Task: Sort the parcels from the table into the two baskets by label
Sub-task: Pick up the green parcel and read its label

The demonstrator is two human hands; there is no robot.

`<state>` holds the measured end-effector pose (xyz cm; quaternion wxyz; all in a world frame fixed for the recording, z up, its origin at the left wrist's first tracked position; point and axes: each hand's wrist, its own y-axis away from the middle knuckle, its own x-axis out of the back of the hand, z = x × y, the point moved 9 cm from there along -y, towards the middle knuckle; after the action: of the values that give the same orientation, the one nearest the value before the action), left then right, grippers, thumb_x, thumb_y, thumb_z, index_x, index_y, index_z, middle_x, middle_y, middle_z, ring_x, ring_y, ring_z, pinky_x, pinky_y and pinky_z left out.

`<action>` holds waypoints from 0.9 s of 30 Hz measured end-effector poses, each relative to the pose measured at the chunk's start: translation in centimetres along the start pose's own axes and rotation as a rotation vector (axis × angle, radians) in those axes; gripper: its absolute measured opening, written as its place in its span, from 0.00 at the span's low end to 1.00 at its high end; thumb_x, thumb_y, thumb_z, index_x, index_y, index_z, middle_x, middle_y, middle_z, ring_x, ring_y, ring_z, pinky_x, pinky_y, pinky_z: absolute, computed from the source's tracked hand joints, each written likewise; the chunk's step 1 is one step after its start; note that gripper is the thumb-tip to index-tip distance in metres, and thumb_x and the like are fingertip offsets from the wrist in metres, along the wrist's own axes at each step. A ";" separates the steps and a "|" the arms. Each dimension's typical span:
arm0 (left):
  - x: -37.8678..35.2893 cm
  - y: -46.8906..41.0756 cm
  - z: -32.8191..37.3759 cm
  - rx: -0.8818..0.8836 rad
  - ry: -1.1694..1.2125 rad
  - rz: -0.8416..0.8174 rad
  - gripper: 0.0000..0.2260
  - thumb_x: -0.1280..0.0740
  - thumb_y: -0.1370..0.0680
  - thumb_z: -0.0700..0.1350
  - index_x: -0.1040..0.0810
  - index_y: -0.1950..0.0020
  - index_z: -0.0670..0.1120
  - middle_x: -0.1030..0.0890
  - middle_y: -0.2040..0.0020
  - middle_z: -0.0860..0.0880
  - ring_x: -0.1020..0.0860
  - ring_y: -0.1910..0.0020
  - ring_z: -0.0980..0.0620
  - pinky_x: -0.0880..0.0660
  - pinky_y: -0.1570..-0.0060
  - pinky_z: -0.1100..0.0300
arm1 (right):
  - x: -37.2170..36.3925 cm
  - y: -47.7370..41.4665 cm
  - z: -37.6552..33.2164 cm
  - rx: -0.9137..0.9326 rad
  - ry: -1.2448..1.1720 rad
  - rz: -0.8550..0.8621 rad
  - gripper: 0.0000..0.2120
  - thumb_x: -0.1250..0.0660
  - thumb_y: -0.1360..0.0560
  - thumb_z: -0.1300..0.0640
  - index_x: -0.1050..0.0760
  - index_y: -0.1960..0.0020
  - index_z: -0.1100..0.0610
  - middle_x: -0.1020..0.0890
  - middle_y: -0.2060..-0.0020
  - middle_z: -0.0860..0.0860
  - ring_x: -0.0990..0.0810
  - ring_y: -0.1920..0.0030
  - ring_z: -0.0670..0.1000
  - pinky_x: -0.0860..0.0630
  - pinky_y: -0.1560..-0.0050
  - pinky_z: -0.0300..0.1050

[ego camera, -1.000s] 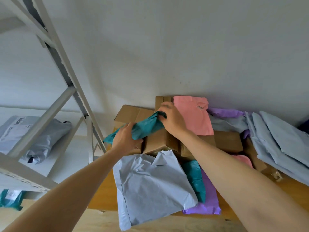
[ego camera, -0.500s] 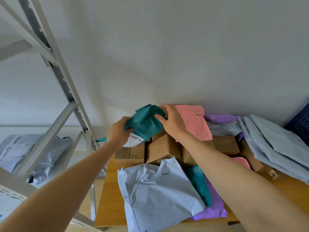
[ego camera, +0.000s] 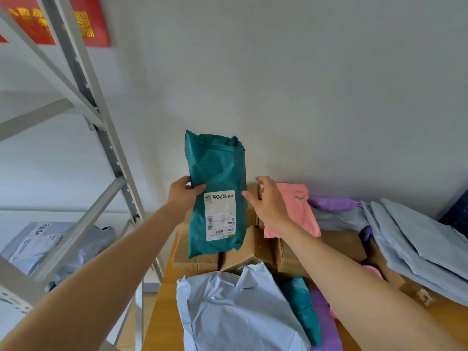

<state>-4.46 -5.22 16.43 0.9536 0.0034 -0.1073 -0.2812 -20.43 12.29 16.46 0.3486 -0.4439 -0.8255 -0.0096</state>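
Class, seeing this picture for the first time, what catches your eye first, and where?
A teal parcel stands out in the middle, held upright by the left hand, its white label facing us; the right hand hovers open beside it. Below lies a table heaped with boxes and bags. A red poster hangs top left behind a grey rack.
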 end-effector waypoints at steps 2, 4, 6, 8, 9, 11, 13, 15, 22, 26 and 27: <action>0.0 0.0 -0.4 0.077 0.159 0.074 0.17 0.30 0.23 0.41 0.26 0.35 0.41 0.21 0.48 0.45 0.24 0.58 0.51 0.27 0.56 0.58 | -0.2 0.3 0.4 -0.016 -0.032 0.003 0.24 0.31 0.24 0.46 0.32 0.34 0.55 0.26 0.37 0.50 0.26 0.40 0.51 0.25 0.41 0.50; 0.0 0.0 -1.0 0.168 0.310 0.141 0.18 0.30 0.23 0.42 0.27 0.34 0.43 0.20 0.47 0.46 0.24 0.56 0.49 0.26 0.55 0.56 | -0.4 0.9 0.9 -0.035 -0.079 0.012 0.18 0.31 0.25 0.46 0.30 0.40 0.52 0.24 0.44 0.49 0.23 0.45 0.50 0.21 0.48 0.50; -0.3 0.2 -1.6 0.243 0.442 0.195 0.17 0.30 0.23 0.42 0.26 0.34 0.43 0.20 0.43 0.47 0.23 0.52 0.48 0.27 0.52 0.56 | 0.0 1.5 1.4 -0.050 -0.083 0.057 0.14 0.32 0.24 0.46 0.30 0.48 0.53 0.23 0.52 0.48 0.21 0.53 0.49 0.20 0.57 0.43; -0.7 0.5 -2.0 0.301 0.559 0.245 0.15 0.30 0.23 0.41 0.25 0.37 0.43 0.21 0.43 0.47 0.22 0.50 0.48 0.26 0.52 0.58 | 1.0 2.2 1.1 -0.047 -0.010 0.119 0.12 0.33 0.23 0.47 0.29 0.52 0.56 0.24 0.60 0.47 0.23 0.60 0.47 0.27 0.64 0.32; -1.0 0.6 -2.2 0.327 0.604 0.264 0.14 0.30 0.23 0.41 0.25 0.38 0.44 0.21 0.44 0.47 0.21 0.51 0.48 0.26 0.53 0.58 | 1.4 2.5 0.8 -0.050 0.002 0.141 0.12 0.34 0.22 0.48 0.27 0.53 0.57 0.24 0.62 0.46 0.24 0.62 0.47 0.29 0.65 0.31; -1.9 0.9 -2.4 0.365 0.686 0.267 0.15 0.29 0.23 0.42 0.26 0.38 0.44 0.20 0.48 0.47 0.21 0.56 0.49 0.24 0.54 0.57 | 1.6 3.0 0.9 -0.071 -0.038 0.173 0.15 0.37 0.21 0.47 0.24 0.57 0.59 0.23 0.66 0.46 0.22 0.64 0.49 0.24 0.62 0.41; -3.0 1.0 -2.5 0.390 0.766 0.241 0.16 0.29 0.23 0.42 0.27 0.37 0.45 0.21 0.47 0.48 0.22 0.59 0.51 0.24 0.53 0.56 | 0.4 3.2 1.4 -0.125 -0.157 0.110 0.20 0.38 0.20 0.47 0.24 0.63 0.60 0.23 0.72 0.49 0.22 0.69 0.50 0.23 0.63 0.48; -4.2 1.2 -2.5 0.404 0.831 0.201 0.18 0.29 0.24 0.43 0.27 0.36 0.45 0.20 0.44 0.48 0.21 0.57 0.51 0.24 0.56 0.57 | -2.0 3.5 1.7 -0.217 -0.379 -0.043 0.21 0.36 0.21 0.47 0.23 0.65 0.61 0.22 0.75 0.51 0.24 0.75 0.48 0.26 0.68 0.44; -8.1 2.8 -1.3 0.386 0.980 0.092 0.20 0.27 0.26 0.42 0.25 0.35 0.44 0.18 0.43 0.46 0.19 0.52 0.51 0.25 0.61 0.58 | -4.4 2.4 -0.1 -0.468 -1.027 -0.044 0.21 0.31 0.24 0.50 0.28 0.34 0.53 0.20 0.41 0.53 0.20 0.42 0.51 0.23 0.44 0.45; -9.2 3.7 -1.0 0.388 0.989 0.038 0.21 0.26 0.27 0.41 0.26 0.35 0.45 0.18 0.42 0.46 0.20 0.49 0.51 0.26 0.59 0.58 | -1.8 2.0 -0.8 -0.474 -1.173 0.191 0.14 0.28 0.25 0.57 0.25 0.41 0.53 0.18 0.45 0.51 0.18 0.46 0.51 0.21 0.42 0.49; -9.5 3.9 -1.0 0.386 0.987 0.017 0.22 0.26 0.27 0.42 0.26 0.35 0.45 0.18 0.42 0.47 0.20 0.48 0.51 0.26 0.59 0.58 | -1.2 2.1 -0.9 -0.484 -1.202 0.231 0.10 0.29 0.25 0.60 0.24 0.46 0.53 0.18 0.46 0.52 0.18 0.46 0.53 0.22 0.41 0.50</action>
<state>-9.96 3.09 13.77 0.8750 0.3099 0.3045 -0.2134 -17.94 12.38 15.79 -0.2839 -0.5235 -0.7980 0.0922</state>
